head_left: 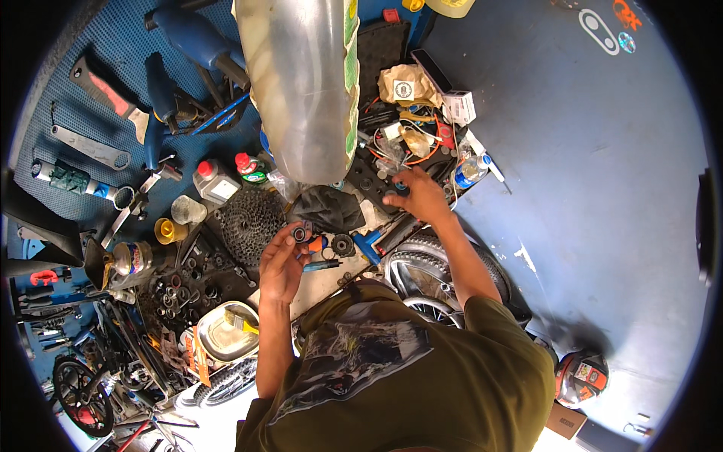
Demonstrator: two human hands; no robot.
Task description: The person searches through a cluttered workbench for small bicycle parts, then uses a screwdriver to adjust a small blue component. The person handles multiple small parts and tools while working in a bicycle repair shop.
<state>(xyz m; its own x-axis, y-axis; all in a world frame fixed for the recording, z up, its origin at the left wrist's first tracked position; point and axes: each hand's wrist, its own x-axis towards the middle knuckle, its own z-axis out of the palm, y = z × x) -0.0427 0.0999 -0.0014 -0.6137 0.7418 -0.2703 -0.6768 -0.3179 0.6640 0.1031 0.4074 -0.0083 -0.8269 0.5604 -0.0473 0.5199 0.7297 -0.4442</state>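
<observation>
My left hand [279,273] is raised, its thumb and fingertips closed in a pinch on a small dark ring [300,234], which sits at their tips with its round face toward me. My right hand [424,197] reaches farther out, palm down, thumb apart from the bent fingers; a small dark piece [401,186] shows at the fingertips, and I cannot tell whether I grip it or only touch it.

Just right of my left hand are a toothed sprocket [343,245] and a blue driver [322,265], with a blue tool [367,246] a little farther right, toward my right forearm. Just beyond and left of the same hand is a large cassette [248,222]; crumpled black cloth [331,209] lies ahead, between my two hands. Nearer my body, left of my left forearm, a metal tray [223,343] holds a brush [242,323], and loose small parts [181,295] lie beyond it.

To the right of my right hand is a clear bottle [471,172]. Farther ahead of that hand are a paper bag [410,84] and a white box [459,108]. Under my right forearm, lower down, is a wheel [414,271].
</observation>
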